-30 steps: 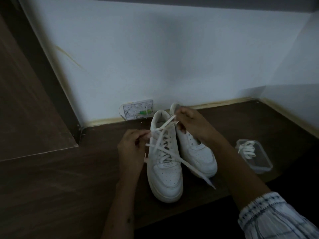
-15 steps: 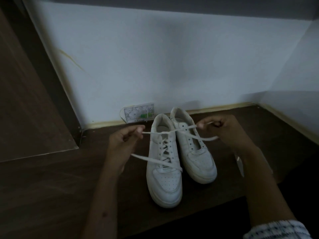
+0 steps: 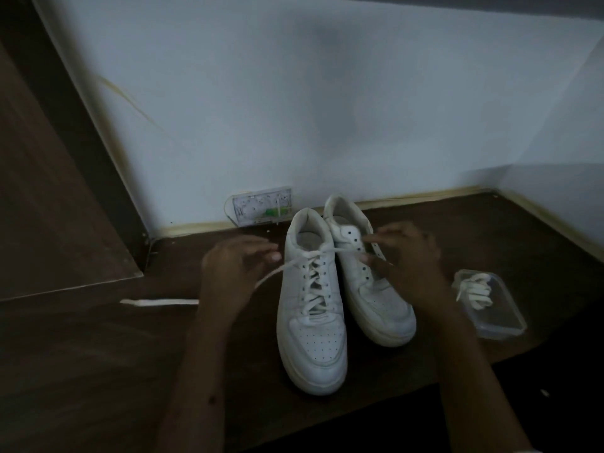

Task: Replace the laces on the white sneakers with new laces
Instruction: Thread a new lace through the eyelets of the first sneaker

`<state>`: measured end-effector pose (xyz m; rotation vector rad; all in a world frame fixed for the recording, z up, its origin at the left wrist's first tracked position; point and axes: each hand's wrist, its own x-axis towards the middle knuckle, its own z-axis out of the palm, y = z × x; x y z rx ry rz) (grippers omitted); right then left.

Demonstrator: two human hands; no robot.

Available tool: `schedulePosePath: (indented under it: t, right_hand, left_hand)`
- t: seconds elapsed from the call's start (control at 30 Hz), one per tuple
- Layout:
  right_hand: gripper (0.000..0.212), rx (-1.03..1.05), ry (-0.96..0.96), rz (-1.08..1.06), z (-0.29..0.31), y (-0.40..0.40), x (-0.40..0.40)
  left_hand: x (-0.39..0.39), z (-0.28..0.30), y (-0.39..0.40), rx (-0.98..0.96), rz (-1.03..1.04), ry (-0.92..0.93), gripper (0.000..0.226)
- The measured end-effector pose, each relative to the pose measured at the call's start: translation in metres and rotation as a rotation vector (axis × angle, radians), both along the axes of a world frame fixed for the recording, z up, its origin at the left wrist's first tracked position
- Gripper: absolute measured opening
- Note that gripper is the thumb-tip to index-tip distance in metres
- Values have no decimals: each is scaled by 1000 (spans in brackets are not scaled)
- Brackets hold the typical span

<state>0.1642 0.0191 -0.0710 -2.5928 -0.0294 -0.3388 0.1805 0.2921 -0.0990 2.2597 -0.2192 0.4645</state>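
Two white sneakers stand side by side on a dark wooden surface, toes toward me. The left sneaker (image 3: 312, 325) carries a white lace (image 3: 313, 282) crossed up its eyelets. The right sneaker (image 3: 366, 289) shows bare eyelets. My left hand (image 3: 232, 269) pinches the lace's left end beside the left shoe's collar; that end trails down and out to the left behind my wrist. My right hand (image 3: 405, 259) hovers over the right sneaker and pinches the lace's other end near the top eyelets.
A clear plastic container (image 3: 490, 305) holding a bundled white lace (image 3: 474, 289) sits right of the shoes. A white socket plate (image 3: 261, 207) sits at the wall's base behind them. A brown panel (image 3: 49, 191) rises at left. The surface's front edge drops off below the shoes.
Both hands have come back in toward the left sneaker's top after pulling the lace ends wide apart. The left tail now lies out to the left on the surface.
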Motion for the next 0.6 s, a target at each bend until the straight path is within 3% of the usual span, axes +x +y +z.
schedulePosePath:
  t: [0.13,0.27,0.6]
  right_hand:
    - [24,47,-136,122,-16,35,5]
    - [15,45,-300,104,-24,54,5]
    - [14,191,-452,86,-29,36,12]
  left_hand:
    - [-2,-2,-26,-157,-117,-2,16]
    - [3,-8,-32,-50,-71,-160,8]
    - [6,-15,-28,6,40,-67,19]
